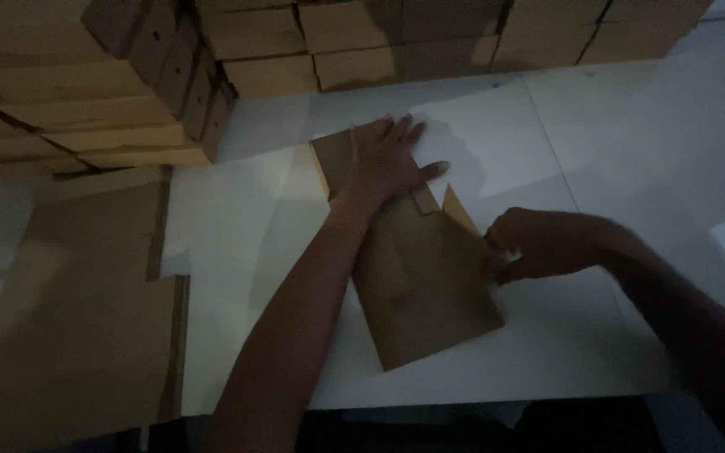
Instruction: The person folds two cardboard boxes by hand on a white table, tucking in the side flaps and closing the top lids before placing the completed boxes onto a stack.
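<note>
Lying flat near the middle of the white table [597, 352], a brown cardboard blank [425, 285] is pressed down and worked at its right edge. The left hand [388, 164] is spread wide, palm down, fingers splayed, on the far end of the blank; nothing is clasped by it, so its grip is open and flat. The right hand [539, 243] is curled at the blank's right edge, where a small yellowish flap [459, 210] is raised; the fingertips are closed onto that edge, though in the dim light it cannot be told exactly how much card is pinched. The blank is set at a slight tilt, its near corner pointing toward the table's front edge.

To the left, a larger flat cardboard sheet [69, 319] is laid partly over the table's left edge, well apart from the blank. Stacks of folded boxes [86, 92] are piled at the far left, and a row of boxes [430, 38] is lined along the back edge. Bare white surface is left between blank and sheet, behind the left hand, and to the right beyond the right forearm.
</note>
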